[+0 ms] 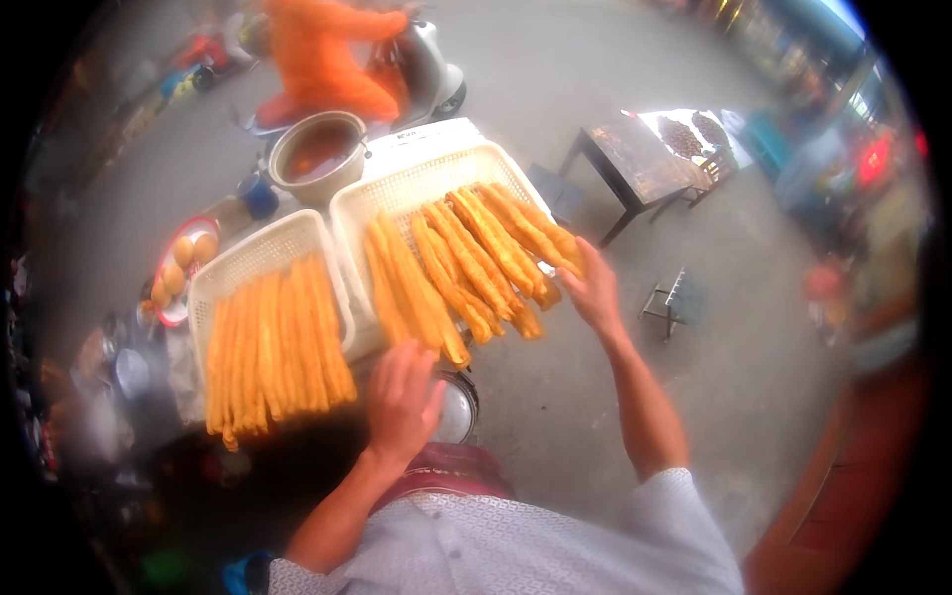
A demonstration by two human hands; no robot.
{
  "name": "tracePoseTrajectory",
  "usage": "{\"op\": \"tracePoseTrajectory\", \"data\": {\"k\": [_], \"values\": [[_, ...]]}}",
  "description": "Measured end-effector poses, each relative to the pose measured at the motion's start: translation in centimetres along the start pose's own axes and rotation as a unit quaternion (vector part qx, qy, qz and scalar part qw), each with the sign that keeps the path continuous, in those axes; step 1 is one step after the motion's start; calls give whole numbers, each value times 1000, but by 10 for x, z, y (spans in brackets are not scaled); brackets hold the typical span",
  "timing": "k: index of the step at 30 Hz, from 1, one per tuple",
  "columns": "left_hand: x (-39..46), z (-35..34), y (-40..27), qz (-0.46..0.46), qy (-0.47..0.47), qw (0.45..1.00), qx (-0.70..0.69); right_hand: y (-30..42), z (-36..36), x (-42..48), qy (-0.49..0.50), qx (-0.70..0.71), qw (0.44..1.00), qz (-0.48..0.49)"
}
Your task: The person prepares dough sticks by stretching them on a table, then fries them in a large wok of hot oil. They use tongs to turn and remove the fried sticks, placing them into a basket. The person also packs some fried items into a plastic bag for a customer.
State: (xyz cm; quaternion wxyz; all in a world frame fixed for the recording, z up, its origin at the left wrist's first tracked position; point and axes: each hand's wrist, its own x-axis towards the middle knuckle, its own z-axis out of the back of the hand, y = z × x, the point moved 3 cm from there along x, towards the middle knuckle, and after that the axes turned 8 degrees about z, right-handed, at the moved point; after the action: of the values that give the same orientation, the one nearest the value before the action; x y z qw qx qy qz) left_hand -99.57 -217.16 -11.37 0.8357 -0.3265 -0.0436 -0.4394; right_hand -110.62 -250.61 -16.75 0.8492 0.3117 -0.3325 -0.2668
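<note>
Golden fried dough sticks [476,260] lie fanned out in a cream perforated plastic basket [387,190], their near ends hanging over its front edge. At the right side, my right hand [595,290] grips the end of the outermost stick [547,236] between thumb and fingers. My left hand [401,401] is at the front left of this basket. Its fingertips reach the ends of the leftmost sticks and the thumb stands apart; any contact is blurred. A second, smaller basket [199,297] on the left bears a tight row of fried dough sticks [275,342].
Behind the baskets stands a pot of brown liquid [320,152]. Eggs [184,253] sit on a red-rimmed plate [172,316] at left. A person in orange [320,59] rides a scooter [431,67] beyond. A wooden table [639,160] and folding stool [680,297] stand right.
</note>
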Motion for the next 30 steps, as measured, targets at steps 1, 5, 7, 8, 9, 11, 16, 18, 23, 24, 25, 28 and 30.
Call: {"op": "tracePoseTrajectory", "data": {"k": [1, 5, 7, 8, 9, 11, 16, 18, 23, 24, 25, 28, 30], "values": [[-1, 0, 1, 1, -2, 1000, -1, 11, 5, -2, 3, -52, 997, 61], [-3, -1, 5, 3, 1, 1000, 4, 13, 14, 7, 17, -25, 1000, -4], [-3, -1, 5, 2, -5, 1000, 3, 12, 13, 16, -3, 44, 998, -45], [-3, -1, 4, 1, -8, 1000, 3, 15, 12, 19, -1, 49, 998, -50], [-3, -2, 4, 4, -4, 1000, 5, 24, 11, 22, -1, 54, 997, -55], [-2, -4, 3, 9, 3, 1000, 8, 15, 4, 24, 7, 24, 998, -54], [-4, -5, 2, 7, 3, 1000, 7, -8, -4, 22, 28, -67, 997, -39], [-7, -4, 5, 11, -3, 1000, 7, -3, -3, 23, 41, -63, 996, -40], [-12, -5, 9, 36, -11, 999, -4, -23, -1, 18, 56, -85, 993, -61], [-13, -8, 11, 36, -17, 999, 9, -9, 1, 18, 75, -60, 993, -74], [-11, -12, 11, 23, -14, 1000, 17, -2, 3, 17, 90, -44, 991, -90], [-5, -19, 8, -10, -6, 1000, 28, 22, 4, 6, -113, -285, 937, 167], [-6, -18, 12, 0, -20, 1000, 11, 62, 2, -7, -40, -138, 974, 175]]}}
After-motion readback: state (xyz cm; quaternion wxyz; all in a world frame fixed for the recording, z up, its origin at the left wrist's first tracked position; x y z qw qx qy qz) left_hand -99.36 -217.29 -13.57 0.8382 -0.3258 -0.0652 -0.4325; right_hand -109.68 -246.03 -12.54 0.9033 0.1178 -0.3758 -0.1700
